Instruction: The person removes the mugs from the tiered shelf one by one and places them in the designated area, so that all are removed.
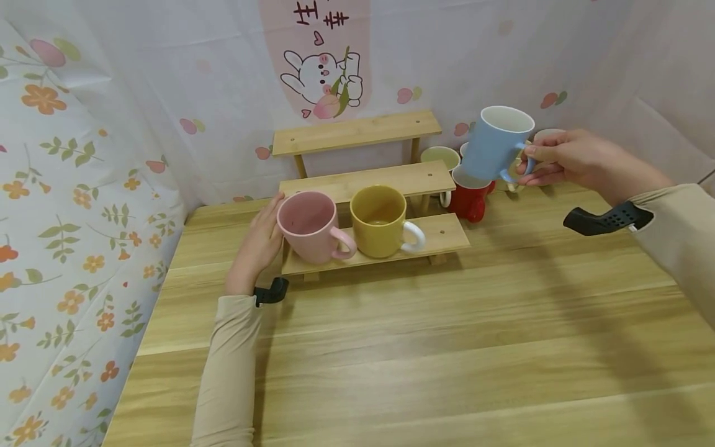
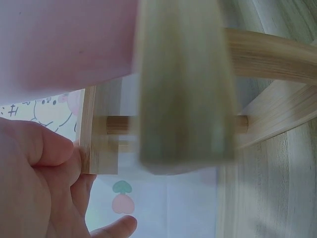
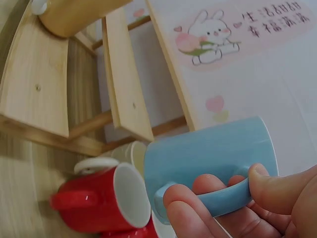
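Note:
In the head view, my right hand (image 1: pixel 553 155) holds a light blue mug (image 1: pixel 494 146) by its handle, raised above the table, thumb and fingers pinching the handle. My left hand (image 1: pixel 259 239) is at the left end of a three-tier wooden rack (image 1: pixel 357 131). The left wrist view shows its fingertips touching the end of a board (image 2: pixel 103 158), without wrapping round it. Next to that hand, a pink mug (image 1: pixel 310 226) stands on the bottom tier, and right of it a yellow mug (image 1: pixel 380 220) with a white handle.
Below the blue mug, a red mug (image 1: pixel 468 197) stands close to the rack's right end. A pale green mug (image 1: pixel 440 158) and other partly hidden cups are behind it. A patterned cloth (image 1: pixel 212 74) hangs behind the wooden table (image 1: pixel 391 347).

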Demonstrator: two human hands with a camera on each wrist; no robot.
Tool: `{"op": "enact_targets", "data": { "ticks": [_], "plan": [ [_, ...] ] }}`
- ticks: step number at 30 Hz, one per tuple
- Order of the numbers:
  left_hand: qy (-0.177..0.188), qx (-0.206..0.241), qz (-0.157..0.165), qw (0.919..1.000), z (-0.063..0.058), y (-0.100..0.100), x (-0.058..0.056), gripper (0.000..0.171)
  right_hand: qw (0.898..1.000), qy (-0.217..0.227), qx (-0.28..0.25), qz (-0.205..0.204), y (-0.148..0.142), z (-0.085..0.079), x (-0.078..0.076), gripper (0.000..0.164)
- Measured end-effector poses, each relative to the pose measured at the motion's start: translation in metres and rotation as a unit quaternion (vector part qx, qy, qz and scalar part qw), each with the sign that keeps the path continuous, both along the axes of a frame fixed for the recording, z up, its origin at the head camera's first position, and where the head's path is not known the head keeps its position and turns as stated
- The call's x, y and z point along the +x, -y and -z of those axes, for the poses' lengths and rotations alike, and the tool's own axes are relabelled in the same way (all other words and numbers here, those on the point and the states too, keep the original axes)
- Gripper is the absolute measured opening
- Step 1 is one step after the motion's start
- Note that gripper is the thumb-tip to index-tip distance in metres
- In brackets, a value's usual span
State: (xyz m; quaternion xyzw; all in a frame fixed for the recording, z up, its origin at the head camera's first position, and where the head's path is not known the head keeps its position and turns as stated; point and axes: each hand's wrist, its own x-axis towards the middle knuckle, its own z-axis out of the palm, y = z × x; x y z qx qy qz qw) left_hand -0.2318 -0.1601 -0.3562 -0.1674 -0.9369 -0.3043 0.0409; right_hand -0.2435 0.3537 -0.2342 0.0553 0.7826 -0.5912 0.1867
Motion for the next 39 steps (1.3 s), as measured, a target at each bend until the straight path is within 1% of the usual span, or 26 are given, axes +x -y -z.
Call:
{"op": "enact_targets", "data": {
  "ticks": [5,9,11,15,19,25,33,36,39],
  "plan": [
    [0.002,-0.001,-0.002,1.0000,0.002,0.000,0.000,0.050,1.000,0.010,0.013,0.009,-0.017,0.010,0.008,0.018],
    [0.001,0.000,-0.003,1.0000,0.002,0.000,-0.001,0.050,1.000,0.012,0.012,0.014,-0.031,0.018,0.016,0.022],
    [-0.006,-0.001,-0.001,1.0000,0.002,0.000,-0.001,0.050,1.000,0.015,0.008,0.015,-0.036,0.021,0.019,0.025],
    [-0.023,-0.007,0.005,0.9997,0.001,0.002,-0.001,0.049,0.999,0.019,0.018,0.020,-0.044,0.032,0.025,0.028],
    [-0.029,-0.013,0.007,0.9995,0.001,0.002,-0.001,0.049,0.999,0.028,0.023,0.028,-0.048,0.045,0.028,0.028],
    [-0.026,-0.016,0.008,0.9995,0.003,0.001,-0.002,0.049,0.999,0.034,0.022,0.022,-0.050,0.067,0.027,0.029],
    [-0.008,-0.020,0.004,0.9998,0.004,0.002,-0.001,0.049,0.999,0.049,-0.009,0.020,-0.049,0.098,0.024,0.027],
    [-0.014,-0.018,0.007,0.9997,0.003,0.001,0.000,0.049,0.999,0.049,-0.006,0.020,-0.049,0.104,0.023,0.026],
    [-0.020,-0.017,0.006,0.9996,0.002,0.001,-0.001,0.049,0.999,0.042,0.004,0.016,-0.047,0.107,0.021,0.026]
  ]
}}
